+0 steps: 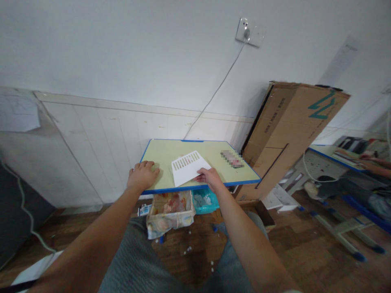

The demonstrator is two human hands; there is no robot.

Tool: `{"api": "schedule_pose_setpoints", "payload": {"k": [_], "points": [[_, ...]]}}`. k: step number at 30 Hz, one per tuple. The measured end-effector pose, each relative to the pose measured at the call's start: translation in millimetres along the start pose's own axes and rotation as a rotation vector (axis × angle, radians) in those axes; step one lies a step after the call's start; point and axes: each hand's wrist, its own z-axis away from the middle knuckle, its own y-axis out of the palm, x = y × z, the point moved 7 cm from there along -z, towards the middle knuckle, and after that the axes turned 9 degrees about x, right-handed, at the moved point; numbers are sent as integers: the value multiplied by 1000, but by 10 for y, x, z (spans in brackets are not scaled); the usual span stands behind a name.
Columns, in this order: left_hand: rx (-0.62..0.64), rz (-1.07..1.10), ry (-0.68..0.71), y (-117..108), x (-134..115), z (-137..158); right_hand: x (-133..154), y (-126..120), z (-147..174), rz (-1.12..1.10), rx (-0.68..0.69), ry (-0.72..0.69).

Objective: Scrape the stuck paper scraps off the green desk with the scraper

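Observation:
A small pale green table (pixel 161 154) with a blue edge stands against the wall in front of me. My right hand (pixel 209 178) grips the near right corner of a white sheet (pixel 185 175) that has a row of narrow slots along its far side. The sheet lies at a slant over the tabletop; whether it is card or plastic I cannot tell. Palm down on the table's left part rests my left hand (pixel 143 176), fingers spread a little, holding nothing. A blurred-out flat object (pixel 232 159) lies on the table to the right.
A tall cardboard box (pixel 284 134) leans at the table's right. Below the table are a cloth-lined basket (pixel 171 219) and a turquoise bin (pixel 207 203) with white scraps. A cable (pixel 220 85) runs from the wall socket (pixel 249 32). Another person's arm (pixel 375 166) shows at the far right.

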Motion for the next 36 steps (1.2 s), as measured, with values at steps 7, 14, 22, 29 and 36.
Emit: {"api": "schedule_pose_setpoints", "payload": {"k": [7, 14, 22, 29, 36], "points": [[8, 4, -1, -11, -13, 16, 20, 66, 11, -23, -9, -35], [8, 22, -5, -47, -49, 60, -91, 399, -10, -34, 82, -24], [-14, 20, 15, -69, -64, 94, -100, 357, -25, -38, 96, -16], [-7, 11, 6, -92, -81, 109, -113, 386, 24, -71, 80, -22], [46, -9, -14, -104, -45, 61, 395, -395, 11, -199, -118, -154]]}}
